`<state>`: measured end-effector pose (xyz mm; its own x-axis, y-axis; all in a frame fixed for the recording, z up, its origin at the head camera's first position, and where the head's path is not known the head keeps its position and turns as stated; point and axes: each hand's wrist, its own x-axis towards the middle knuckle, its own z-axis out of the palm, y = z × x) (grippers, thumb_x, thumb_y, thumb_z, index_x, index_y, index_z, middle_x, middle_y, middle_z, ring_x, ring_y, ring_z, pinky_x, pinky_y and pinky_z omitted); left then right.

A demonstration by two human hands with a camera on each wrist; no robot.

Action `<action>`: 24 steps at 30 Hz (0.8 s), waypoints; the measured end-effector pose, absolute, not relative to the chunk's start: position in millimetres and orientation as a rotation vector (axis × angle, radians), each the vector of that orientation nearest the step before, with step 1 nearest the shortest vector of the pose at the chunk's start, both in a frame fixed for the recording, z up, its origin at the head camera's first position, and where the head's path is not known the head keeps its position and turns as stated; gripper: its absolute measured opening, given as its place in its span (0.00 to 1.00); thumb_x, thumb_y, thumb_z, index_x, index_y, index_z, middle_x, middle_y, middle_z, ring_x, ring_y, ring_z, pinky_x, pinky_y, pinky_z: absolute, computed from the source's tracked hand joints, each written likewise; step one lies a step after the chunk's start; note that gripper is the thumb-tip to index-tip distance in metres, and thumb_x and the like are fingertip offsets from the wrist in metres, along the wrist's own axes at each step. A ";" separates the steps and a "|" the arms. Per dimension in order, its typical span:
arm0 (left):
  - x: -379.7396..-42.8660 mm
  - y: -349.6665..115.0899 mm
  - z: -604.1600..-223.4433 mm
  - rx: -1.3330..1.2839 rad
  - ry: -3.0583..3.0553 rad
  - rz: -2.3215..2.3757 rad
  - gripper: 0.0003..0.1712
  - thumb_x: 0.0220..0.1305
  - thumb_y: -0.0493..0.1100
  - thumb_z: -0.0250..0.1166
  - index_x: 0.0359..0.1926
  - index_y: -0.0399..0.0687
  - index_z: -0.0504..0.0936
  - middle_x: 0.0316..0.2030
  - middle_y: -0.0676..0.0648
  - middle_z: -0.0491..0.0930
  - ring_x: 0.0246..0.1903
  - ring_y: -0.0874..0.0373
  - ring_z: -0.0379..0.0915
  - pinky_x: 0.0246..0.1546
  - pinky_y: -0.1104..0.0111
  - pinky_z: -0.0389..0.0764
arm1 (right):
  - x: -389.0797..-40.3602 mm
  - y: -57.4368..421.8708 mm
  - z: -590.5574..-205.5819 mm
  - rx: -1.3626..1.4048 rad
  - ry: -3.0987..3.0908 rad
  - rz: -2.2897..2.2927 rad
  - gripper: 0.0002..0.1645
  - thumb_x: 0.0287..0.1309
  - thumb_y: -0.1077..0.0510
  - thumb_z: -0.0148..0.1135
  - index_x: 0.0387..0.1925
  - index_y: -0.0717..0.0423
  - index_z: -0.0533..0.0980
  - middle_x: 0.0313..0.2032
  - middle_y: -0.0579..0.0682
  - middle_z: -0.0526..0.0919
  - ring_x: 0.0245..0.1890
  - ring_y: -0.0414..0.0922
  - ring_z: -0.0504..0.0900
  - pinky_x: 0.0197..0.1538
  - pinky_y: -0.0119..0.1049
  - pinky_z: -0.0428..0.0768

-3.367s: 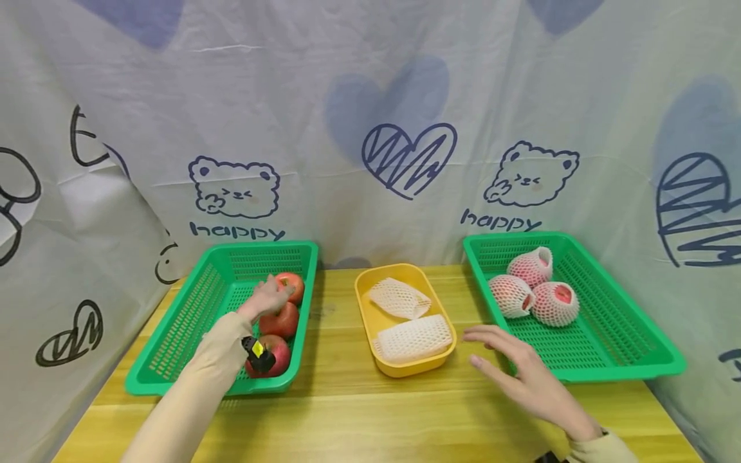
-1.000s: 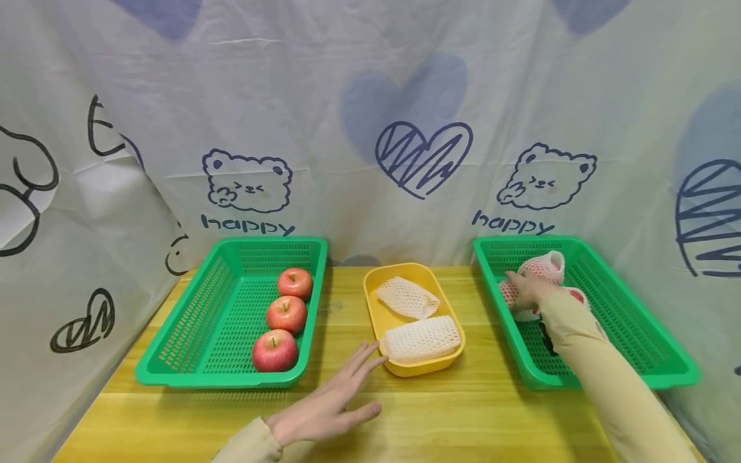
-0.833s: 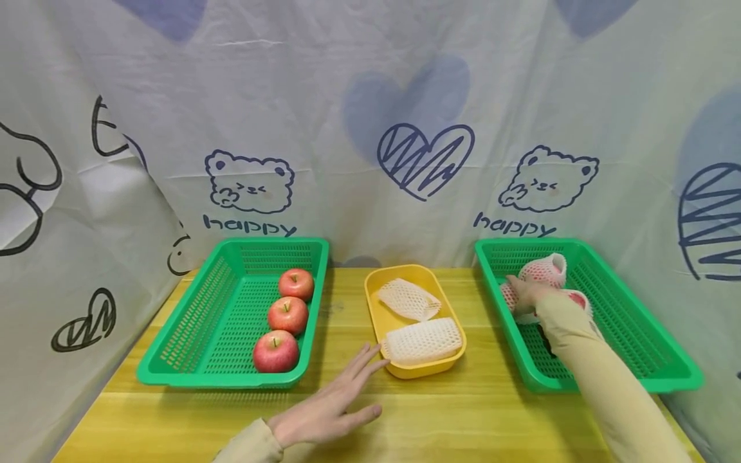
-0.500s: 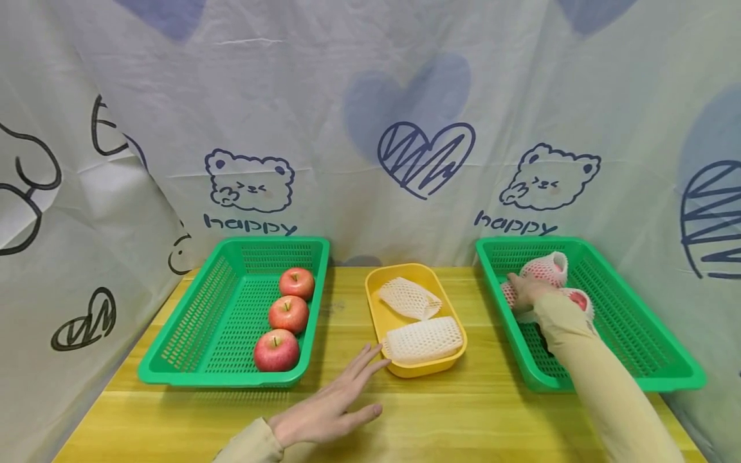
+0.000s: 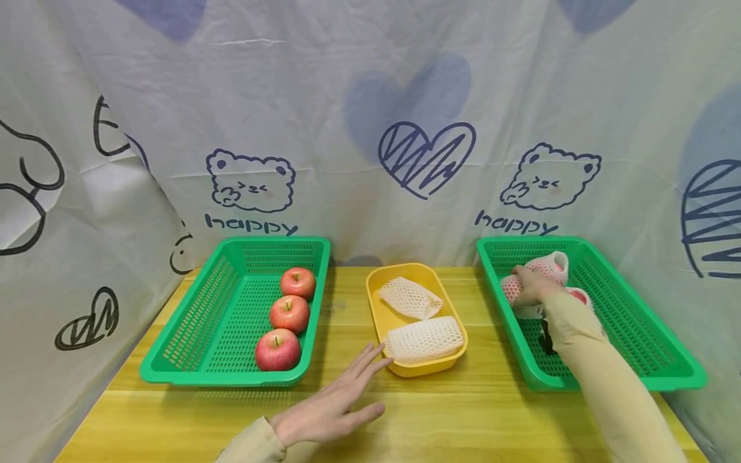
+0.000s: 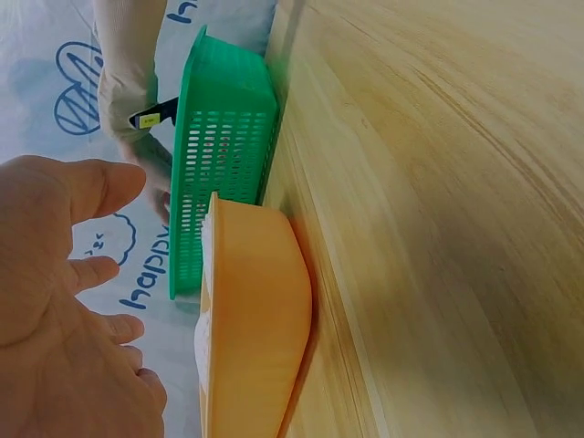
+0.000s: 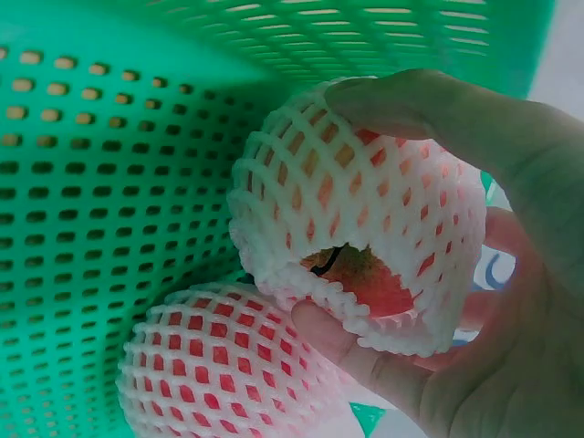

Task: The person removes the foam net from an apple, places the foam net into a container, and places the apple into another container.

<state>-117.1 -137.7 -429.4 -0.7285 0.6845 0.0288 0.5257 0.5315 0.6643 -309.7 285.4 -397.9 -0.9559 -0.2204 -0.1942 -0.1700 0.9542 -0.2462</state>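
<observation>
My right hand [image 5: 534, 287] reaches into the right green basket [image 5: 628, 302]. In the right wrist view, its fingers curl round an apple in a white foam net [image 6: 216, 146] only partly seen through the basket from the left; the right wrist view shows that wrapped apple [image 7: 356, 210] close up, its stem end bare at the net's opening. A second wrapped apple [image 7: 219, 365] lies beside it, and another netted apple [image 5: 548, 267] is behind the hand in the head view. My left hand [image 5: 330, 405] hovers, fingers spread, at the near left corner of the yellow container [image 5: 375, 308].
Three bare red apples [image 5: 289, 314] line the right side of the left green basket [image 5: 231, 377]. Inside the yellow container lie a crumpled foam net [image 5: 408, 298] and a stack of foam nets [image 5: 425, 339]. A printed cloth [image 5: 347, 128] hangs behind the wooden table [image 5: 434, 418].
My left hand has come out of the left basket to the yellow container's near corner. My right hand has moved into the right basket and grips a netted apple there.
</observation>
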 end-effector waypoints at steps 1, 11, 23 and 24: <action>-117.1 -137.5 -429.4 1.019 2.534 0.983 0.38 0.78 0.53 0.52 0.80 0.50 0.49 0.82 0.50 0.35 0.81 0.42 0.30 0.75 0.41 0.53 | -309.2 286.0 -396.9 -0.289 2.890 -0.367 0.50 0.44 0.53 0.73 0.64 0.72 0.63 0.56 0.78 0.72 0.56 0.71 0.72 0.56 0.65 0.76; -117.3 -136.4 -430.1 1.017 2.530 0.975 0.38 0.78 0.57 0.50 0.80 0.55 0.48 0.82 0.50 0.36 0.81 0.45 0.30 0.76 0.42 0.54 | -306.2 296.9 -386.7 -0.157 2.902 -0.595 0.52 0.51 0.51 0.70 0.67 0.76 0.57 0.57 0.79 0.70 0.54 0.71 0.72 0.56 0.64 0.77; -117.1 -132.0 -427.5 1.011 2.503 1.017 0.39 0.77 0.56 0.52 0.80 0.60 0.46 0.82 0.54 0.34 0.81 0.47 0.29 0.77 0.44 0.52 | -287.0 293.6 -369.8 -0.070 2.955 -0.936 0.55 0.58 0.48 0.69 0.73 0.71 0.51 0.64 0.79 0.61 0.59 0.72 0.68 0.57 0.68 0.75; -117.0 -131.5 -427.1 1.006 2.500 1.027 0.39 0.77 0.55 0.53 0.80 0.59 0.46 0.82 0.54 0.34 0.81 0.48 0.29 0.77 0.44 0.52 | -284.8 292.6 -369.3 -0.069 2.954 -0.964 0.55 0.58 0.48 0.69 0.74 0.70 0.51 0.65 0.79 0.61 0.60 0.72 0.68 0.57 0.68 0.75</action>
